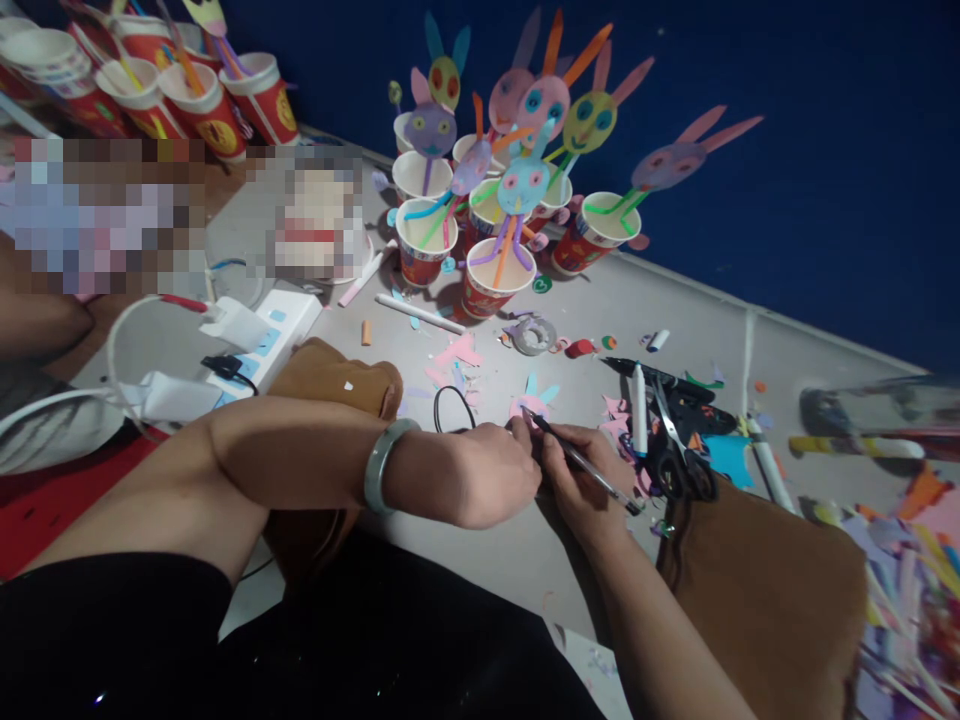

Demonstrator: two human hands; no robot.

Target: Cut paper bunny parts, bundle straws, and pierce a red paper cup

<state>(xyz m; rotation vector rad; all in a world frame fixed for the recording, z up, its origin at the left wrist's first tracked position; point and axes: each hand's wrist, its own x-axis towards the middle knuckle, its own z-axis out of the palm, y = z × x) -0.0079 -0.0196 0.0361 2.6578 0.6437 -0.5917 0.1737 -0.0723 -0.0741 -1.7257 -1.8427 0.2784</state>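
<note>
My right hand (589, 480) grips a clear-barrelled pen (592, 467) with its tip down on a small pink paper bunny head (517, 408). Two light-blue ears stick up from that head. My left hand (487, 475), with a pale bangle at the wrist, is curled at the paper's near left edge; its fingertips press there and partly hide the piece. Scraps of pink paper (459, 350) lie just beyond. Scissors (673, 445) and a white marker (640, 410) rest to the right of my right hand.
Red paper cups (501, 278) with paper bunny heads on coloured sticks stand along the blue wall. A power strip (274, 330) with plugged chargers and a brown pouch (337, 375) are at left. Tape (534, 335) lies mid-table; another brown bag (765, 580) is at right.
</note>
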